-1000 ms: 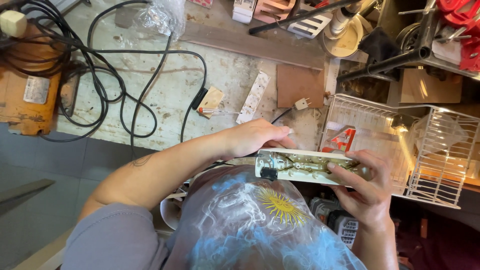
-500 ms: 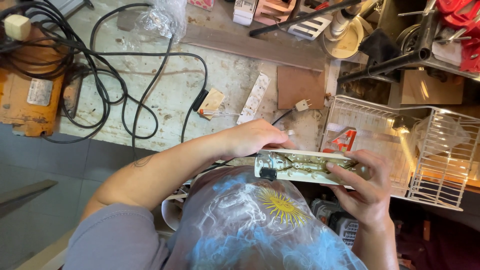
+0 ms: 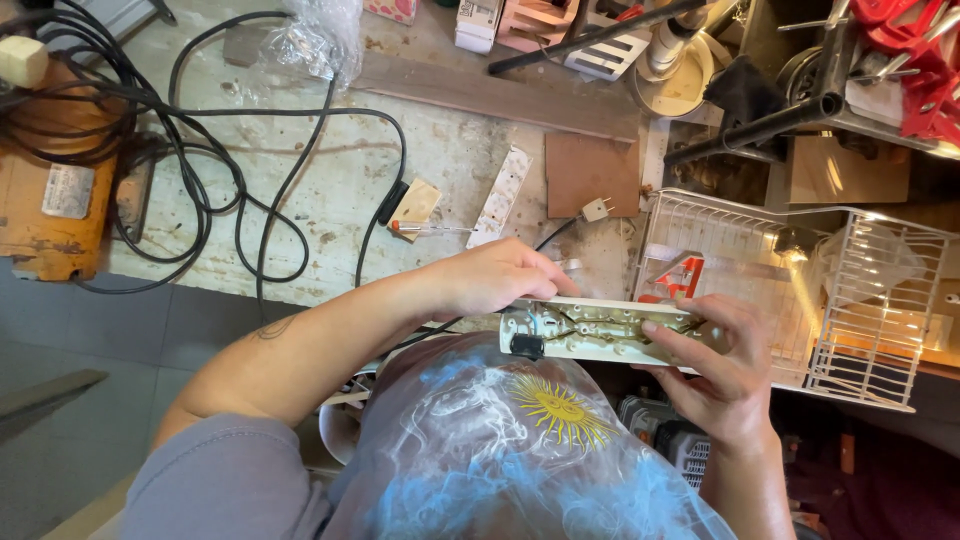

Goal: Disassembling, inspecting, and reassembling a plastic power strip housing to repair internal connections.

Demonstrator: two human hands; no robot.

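Observation:
I hold an opened white power strip point(image 3: 590, 330) level in front of my chest, its inner brass strips and wires facing up. My right hand point(image 3: 715, 375) grips its right half, fingers curled over the top edge and thumb underneath. My left hand point(image 3: 500, 275) rests on its left end, fingers bent over the far edge. A black cable runs from the strip's left end toward the bench. The strip's white cover point(image 3: 500, 197) lies on the bench just beyond my left hand, beside a small screwdriver point(image 3: 425, 228).
A worn workbench point(image 3: 340, 170) carries coiled black cables point(image 3: 200, 150), an orange machine point(image 3: 50, 200) at left, a brown board point(image 3: 590, 170) and a white plug point(image 3: 597, 209). A white wire rack point(image 3: 850, 290) stands right. Tools and red parts point(image 3: 900, 60) crowd the back right.

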